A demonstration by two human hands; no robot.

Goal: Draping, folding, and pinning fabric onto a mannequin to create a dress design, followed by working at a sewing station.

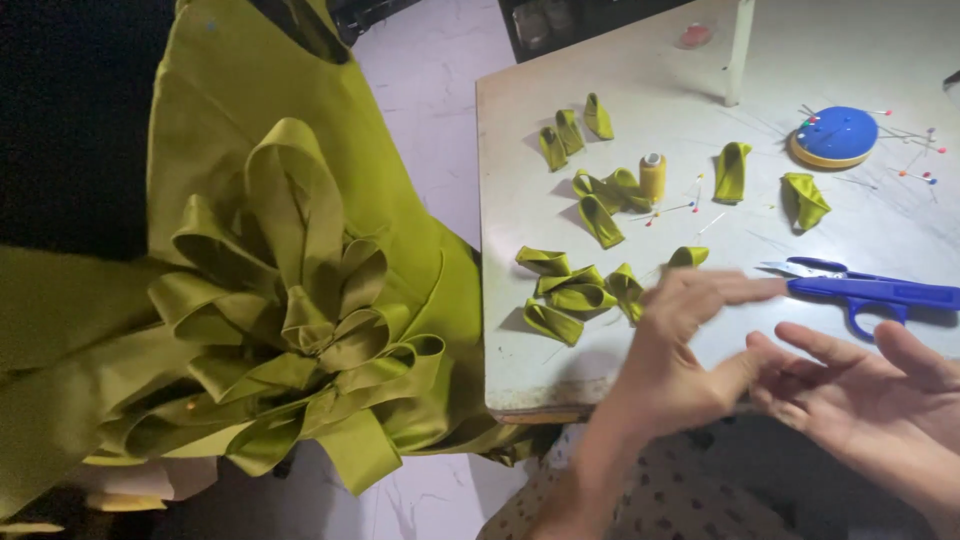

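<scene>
My left hand point(690, 345) hovers over the front edge of the white table point(520, 150), fingers stretched toward the blue thread snips point(870, 290), blurred with motion. My right hand point(865, 390) is palm up beside it, fingers spread and holding nothing that I can see. The two hands touch near the thumbs. Several folded olive-green fabric petals point(575, 295) lie on the table just left of my left hand. A large olive-green garment point(290, 290) with a flower of looped fabric hangs at the left.
A spool of yellow thread point(652, 176) stands among more petals at mid-table. A blue and yellow pin cushion point(835, 135) with loose pins around it sits at the back right. A white post point(740, 50) rises at the far edge. White tiled floor point(430, 90) shows between garment and table.
</scene>
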